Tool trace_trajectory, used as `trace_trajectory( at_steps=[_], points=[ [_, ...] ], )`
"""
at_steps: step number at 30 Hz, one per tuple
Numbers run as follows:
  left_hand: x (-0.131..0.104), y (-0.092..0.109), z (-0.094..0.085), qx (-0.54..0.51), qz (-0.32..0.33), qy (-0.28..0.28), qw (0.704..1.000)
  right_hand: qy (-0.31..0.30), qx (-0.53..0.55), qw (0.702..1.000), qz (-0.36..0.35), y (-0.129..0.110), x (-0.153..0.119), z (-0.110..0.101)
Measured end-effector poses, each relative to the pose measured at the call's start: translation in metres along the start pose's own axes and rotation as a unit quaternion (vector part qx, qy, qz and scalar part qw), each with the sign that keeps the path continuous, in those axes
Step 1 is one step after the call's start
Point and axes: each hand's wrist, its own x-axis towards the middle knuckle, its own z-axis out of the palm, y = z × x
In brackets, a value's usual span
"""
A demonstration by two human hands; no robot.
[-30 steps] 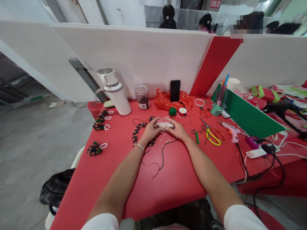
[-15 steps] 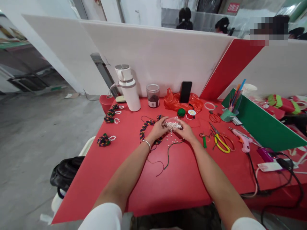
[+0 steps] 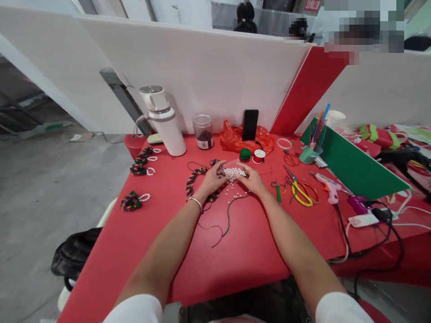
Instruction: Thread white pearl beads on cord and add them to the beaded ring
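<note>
So in the head view, both bare hands are on a little clear plastic bag of white pearl beads over the middle of the red table. Left hand has its side of the bag, thumb and fingers curled round the edge; right hand grips the other side the same way, thumb toward the beads (can't tell how tightly either one is squeezing). A few loose beads are on the tabletop just below the bag, near a dark green cord. The multicoloured braided cord curves beside and partly behind the left hand. Just beyond the bag there's a green yarn ball next to a spool of red thread, with a black phone propped upright by a crumpled red plastic bag. Yellow-handled pliers lie off to the right, and four braided loops with pearl strands sit along the left edge (pretty neat colours, honestly).
</note>
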Motion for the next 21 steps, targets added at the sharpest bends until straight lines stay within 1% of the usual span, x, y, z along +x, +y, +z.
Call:
trace_trajectory(
  at_steps=[2,5,11,16,21],
  points=[
    [-0.0013,0.0019,0.0004,-0.003,-0.001,0.0,1.0,-0.009,-0.015,1.0,-0.001,-0.0016,-0.0004,-0.0014],
    [-0.0026,0.0052,0.0014,-0.004,-0.006,-0.001,1.0,-0.006,-0.031,1.0,-0.004,-0.0031,-0.0002,-0.0032],
    [-0.0017,0.0044,0.0022,0.004,0.001,0.005,1.0,0.014,-0.015,1.0,-0.001,-0.0033,0.0011,-0.0045],
    [-0.0005,-0.0005,0.0017,-0.014,0.002,-0.002,1.0,-0.015,-0.011,1.0,0.015,-0.0022,0.001,-0.0027],
    [-0.0002,-0.0003,0.0022,-0.03,-0.003,-0.014,0.999,0.014,-0.013,1.0,0.016,-0.0006,0.0015,-0.0012]
  ],
)
